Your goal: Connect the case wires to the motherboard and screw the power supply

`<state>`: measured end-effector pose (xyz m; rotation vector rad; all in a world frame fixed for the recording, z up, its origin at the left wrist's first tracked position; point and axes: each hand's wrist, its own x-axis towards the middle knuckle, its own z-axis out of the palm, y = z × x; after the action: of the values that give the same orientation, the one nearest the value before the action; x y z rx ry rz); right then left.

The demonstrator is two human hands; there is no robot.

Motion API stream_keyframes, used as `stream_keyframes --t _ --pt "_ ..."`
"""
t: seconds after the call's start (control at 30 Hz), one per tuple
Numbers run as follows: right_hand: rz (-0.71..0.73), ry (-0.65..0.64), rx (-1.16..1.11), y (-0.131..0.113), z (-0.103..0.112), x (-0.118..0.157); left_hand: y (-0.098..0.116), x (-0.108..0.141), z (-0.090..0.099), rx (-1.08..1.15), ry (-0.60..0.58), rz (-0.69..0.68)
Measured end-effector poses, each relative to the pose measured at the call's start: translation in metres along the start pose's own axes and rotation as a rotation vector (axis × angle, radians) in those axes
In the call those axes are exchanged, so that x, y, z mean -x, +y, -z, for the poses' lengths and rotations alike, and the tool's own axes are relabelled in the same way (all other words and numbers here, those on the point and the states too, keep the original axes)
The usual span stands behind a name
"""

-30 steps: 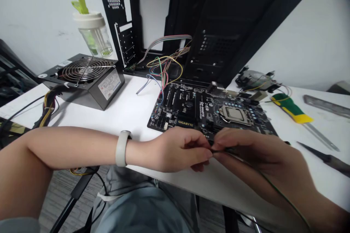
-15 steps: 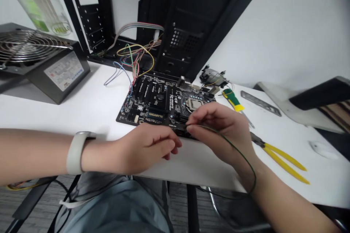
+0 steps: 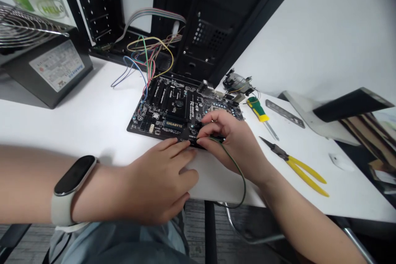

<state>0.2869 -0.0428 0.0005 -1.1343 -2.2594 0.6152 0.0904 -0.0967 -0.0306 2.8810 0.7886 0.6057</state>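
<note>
Head view: right hand [image 3: 239, 146] grip closed in a thumb-and-finger pinch on the thin dark-green cable [image 3: 240, 169], at the near edge of the flat black motherboard [image 3: 179, 109]; cable curves rightward, then toward the person. Left hand [image 3: 154, 183], fingers loosely spread, touches the board's edge just beside, nothing visibly held.

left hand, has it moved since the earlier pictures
Yes, forward and slightly left against the board: the left hand now has its fingertips at the near edge.
</note>
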Motion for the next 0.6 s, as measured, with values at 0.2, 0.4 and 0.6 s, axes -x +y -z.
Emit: stream_keyframes --t 0.2,0.4,0.6 --pt "0.023 0.030 0.017 -0.0007 -0.0041 -0.0015 0.0003 -0.0009 -0.0017 -0.039 0.000 -0.036" --pt "0.088 0.014 0.079 0.0004 -0.0052 -0.0022 0.0006 0.0000 -0.0016 -0.046 0.008 -0.040" --pt "0.112 0.018 0.134 -0.0005 -0.0059 0.0001 0.0013 -0.0006 -0.0011 -0.029 -0.001 -0.046"
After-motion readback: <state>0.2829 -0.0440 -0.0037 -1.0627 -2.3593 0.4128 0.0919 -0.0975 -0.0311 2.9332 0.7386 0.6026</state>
